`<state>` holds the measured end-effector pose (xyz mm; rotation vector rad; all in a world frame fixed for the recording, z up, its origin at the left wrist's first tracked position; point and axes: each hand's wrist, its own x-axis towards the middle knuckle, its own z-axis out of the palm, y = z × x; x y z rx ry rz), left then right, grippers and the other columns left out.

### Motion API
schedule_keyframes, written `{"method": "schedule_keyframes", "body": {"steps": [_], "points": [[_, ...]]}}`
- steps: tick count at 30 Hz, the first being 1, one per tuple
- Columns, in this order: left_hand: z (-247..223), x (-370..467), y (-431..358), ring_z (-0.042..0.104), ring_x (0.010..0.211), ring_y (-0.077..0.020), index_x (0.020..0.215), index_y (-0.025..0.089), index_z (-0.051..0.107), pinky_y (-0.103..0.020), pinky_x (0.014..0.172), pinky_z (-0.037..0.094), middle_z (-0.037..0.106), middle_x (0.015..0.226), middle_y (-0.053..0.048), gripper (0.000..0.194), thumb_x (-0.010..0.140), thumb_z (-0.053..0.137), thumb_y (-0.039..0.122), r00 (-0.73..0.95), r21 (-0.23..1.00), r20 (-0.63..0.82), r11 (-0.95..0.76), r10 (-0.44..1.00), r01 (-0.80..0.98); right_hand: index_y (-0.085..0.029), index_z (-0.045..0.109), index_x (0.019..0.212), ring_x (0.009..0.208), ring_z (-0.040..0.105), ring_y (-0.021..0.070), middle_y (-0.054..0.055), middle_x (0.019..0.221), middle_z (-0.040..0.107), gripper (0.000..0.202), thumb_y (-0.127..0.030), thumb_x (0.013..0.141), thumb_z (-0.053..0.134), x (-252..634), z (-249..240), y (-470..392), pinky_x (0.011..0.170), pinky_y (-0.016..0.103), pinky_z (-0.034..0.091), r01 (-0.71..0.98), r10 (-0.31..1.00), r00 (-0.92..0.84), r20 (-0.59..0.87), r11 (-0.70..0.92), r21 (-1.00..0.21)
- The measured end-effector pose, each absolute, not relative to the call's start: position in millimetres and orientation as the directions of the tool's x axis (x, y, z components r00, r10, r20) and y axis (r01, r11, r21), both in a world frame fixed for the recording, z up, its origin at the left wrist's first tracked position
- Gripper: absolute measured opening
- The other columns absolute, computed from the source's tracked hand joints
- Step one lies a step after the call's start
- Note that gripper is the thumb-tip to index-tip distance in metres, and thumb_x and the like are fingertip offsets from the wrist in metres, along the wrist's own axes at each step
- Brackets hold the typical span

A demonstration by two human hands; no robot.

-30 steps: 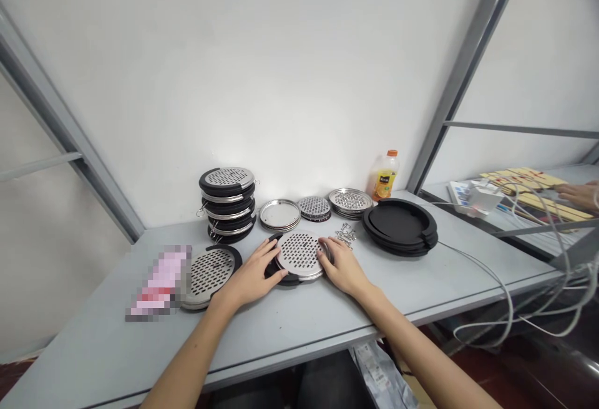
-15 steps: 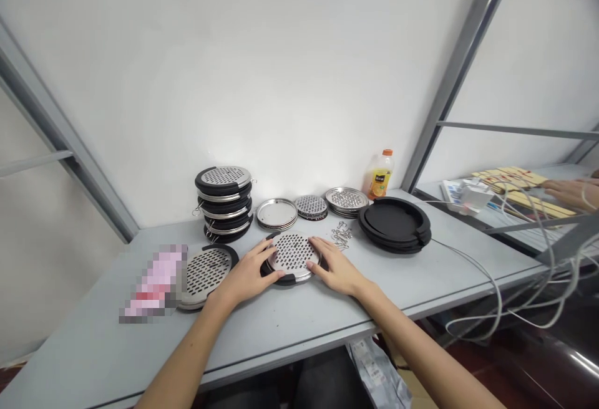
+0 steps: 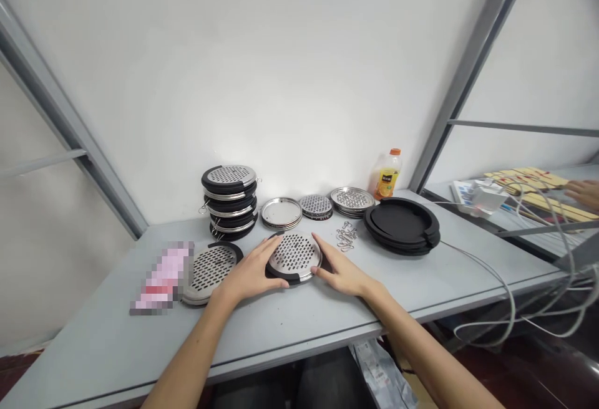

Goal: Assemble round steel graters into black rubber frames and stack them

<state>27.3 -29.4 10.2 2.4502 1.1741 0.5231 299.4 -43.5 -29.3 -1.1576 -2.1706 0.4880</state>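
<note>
Silver disc (image 3: 296, 253): is lying on the worktop (image 3: 304, 318), between the two hands.
Left hand (image 3: 250, 272): is curving round the disc's left edge, fingers and thumb grasping it.
Right hand (image 3: 345, 273): is grasping the right edge, thumb at the near side, fingers at the far side.
Second disc (image 3: 210, 272): is lying just beside the left hand.
Stack (image 3: 230, 200): is standing behind the second disc.
Hooks (image 3: 346, 236): are lying loose, between the silver disc and the black rings (image 3: 401, 222).
Bottle (image 3: 387, 175): is standing behind the rings.

A perforated silver disc (image 3: 294, 254), black-rimmed along its left, lies flat on the table (image 3: 327, 312).
</note>
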Motion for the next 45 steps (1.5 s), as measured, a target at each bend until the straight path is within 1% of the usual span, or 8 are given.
{"method": "schedule_keyframes", "body": {"steps": [11, 15, 19, 22, 27, 33, 40, 45], "points": [[7.5, 27.9, -32.1, 0.018, 0.144, -0.0300, 0.148, 0.030, 0.027, -0.047, 0.114, 0.027, 0.028, 0.155, -0.004, 0.089, 0.073, 0.071, 0.050, 0.595, 0.486, 0.147, -0.582, 0.790, 0.652, -0.015, 0.022, 0.149, 0.141, 0.026, 0.0299, 0.017, 0.153, 0.027, 0.073, -0.045, 0.090, 0.051, 297.4, -29.0, -43.1, 0.114, 0.052, 0.026, 0.573, 0.808, -0.476, 0.347, 0.585, -0.574], [7.9, 27.5, -32.8, 0.020, 0.143, -0.0313, 0.144, 0.029, 0.036, -0.049, 0.114, 0.028, 0.030, 0.153, -0.005, 0.084, 0.072, 0.072, 0.052, 0.587, 0.483, 0.158, -0.581, 0.794, 0.655, -0.018, 0.011, 0.152, 0.140, 0.028, 0.0314, 0.017, 0.154, 0.024, 0.081, -0.046, 0.088, 0.053, 295.5, -36.1, -42.2, 0.113, 0.055, 0.027, 0.570, 0.836, -0.411, 0.364, 0.547, -0.613], [8.2, 26.2, -32.1, 0.026, 0.141, -0.0314, 0.141, 0.028, 0.042, -0.048, 0.114, 0.028, 0.033, 0.152, -0.005, 0.082, 0.069, 0.073, 0.053, 0.586, 0.471, 0.170, -0.588, 0.792, 0.658, -0.018, 0.002, 0.152, 0.143, 0.021, 0.0315, 0.019, 0.156, 0.016, 0.087, -0.046, 0.088, 0.053, 292.4, -40.8, -41.5, 0.114, 0.056, 0.022, 0.568, 0.856, -0.362, 0.368, 0.516, -0.641], [10.0, 26.0, -32.6, 0.027, 0.141, -0.0304, 0.139, 0.029, 0.044, -0.047, 0.114, 0.029, 0.034, 0.152, -0.004, 0.077, 0.071, 0.073, 0.052, 0.590, 0.472, 0.171, -0.591, 0.789, 0.654, -0.016, 0.005, 0.152, 0.143, 0.019, 0.0314, 0.019, 0.156, 0.015, 0.087, -0.047, 0.087, 0.054, 290.3, -39.8, -41.6, 0.115, 0.056, 0.020, 0.573, 0.866, -0.351, 0.355, 0.499, -0.650], [13.3, 26.5, -34.9, 0.023, 0.143, -0.0299, 0.139, 0.030, 0.044, -0.048, 0.114, 0.028, 0.032, 0.153, -0.003, 0.074, 0.074, 0.071, 0.050, 0.598, 0.460, 0.146, -0.589, 0.788, 0.665, -0.018, 0.005, 0.152, 0.144, 0.018, 0.0279, 0.016, 0.157, 0.015, 0.076, -0.044, 0.092, 0.044, 292.0, -37.7, -41.5, 0.116, 0.054, 0.018, 0.544, 0.870, -0.388, 0.305, 0.483, -0.686], [11.0, 26.1, -36.6, 0.021, 0.143, -0.0299, 0.139, 0.031, 0.044, -0.049, 0.114, 0.028, 0.032, 0.153, -0.003, 0.071, 0.075, 0.069, 0.051, 0.597, 0.453, 0.146, -0.590, 0.789, 0.668, -0.018, 0.010, 0.152, 0.145, 0.011, 0.0297, 0.015, 0.157, 0.012, 0.081, -0.042, 0.088, 0.053, 291.2, -37.2, -42.8, 0.116, 0.056, 0.014, 0.561, 0.847, -0.442, 0.296, 0.518, -0.645], [9.9, 25.0, -36.2, 0.021, 0.143, -0.0292, 0.139, 0.031, 0.044, -0.049, 0.114, 0.027, 0.032, 0.153, -0.002, 0.071, 0.075, 0.068, 0.053, 0.590, 0.456, 0.141, -0.581, 0.795, 0.674, -0.013, 0.016, 0.150, 0.144, 0.015, 0.0316, 0.019, 0.155, 0.018, 0.089, -0.049, 0.081, 0.060, 287.9, -39.9, -41.7, 0.116, 0.055, 0.016, 0.601, 0.902, -0.332, 0.277, 0.429, -0.675], [9.7, 24.5, -35.6, 0.018, 0.144, -0.0295, 0.138, 0.030, 0.045, -0.048, 0.115, 0.026, 0.033, 0.152, -0.004, 0.070, 0.076, 0.068, 0.052, 0.592, 0.464, 0.130, -0.576, 0.795, 0.673, -0.013, 0.020, 0.150, 0.143, 0.021, 0.0300, 0.017, 0.155, 0.022, 0.088, -0.050, 0.081, 0.060, 288.6, -39.1, -41.8, 0.116, 0.051, 0.019, 0.570, 0.895, -0.344, 0.283, 0.439, -0.694]]}}
